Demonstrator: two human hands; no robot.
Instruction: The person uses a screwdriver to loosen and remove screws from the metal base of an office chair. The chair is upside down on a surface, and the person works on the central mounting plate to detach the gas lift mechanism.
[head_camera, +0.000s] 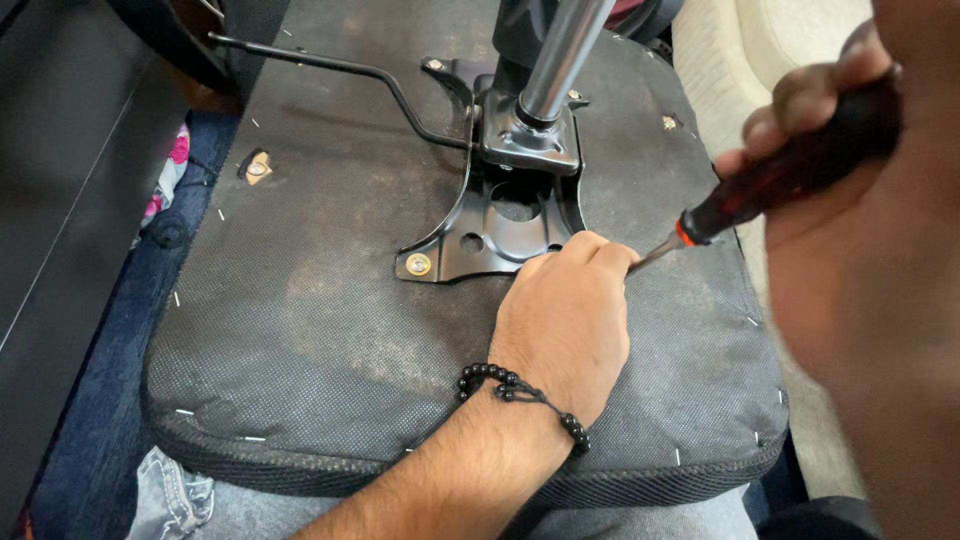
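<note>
A blue carpet (90, 440) covers the floor. Left of it stands a dark panel (60, 200). Far right of the carpet, a cream cushion (760, 40) sits in daylight.

Bare seat underside (300, 330) lies open leftward; lever (340, 68) and metal column (560, 55) block beyond.

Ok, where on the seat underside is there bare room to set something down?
Bare fabric lies left of the black mounting plate, below the bent lever rod, and along the near edge beside the left hand. It is crowded at the plate's right corner, where the left hand meets the screwdriver held by the right hand.
</note>
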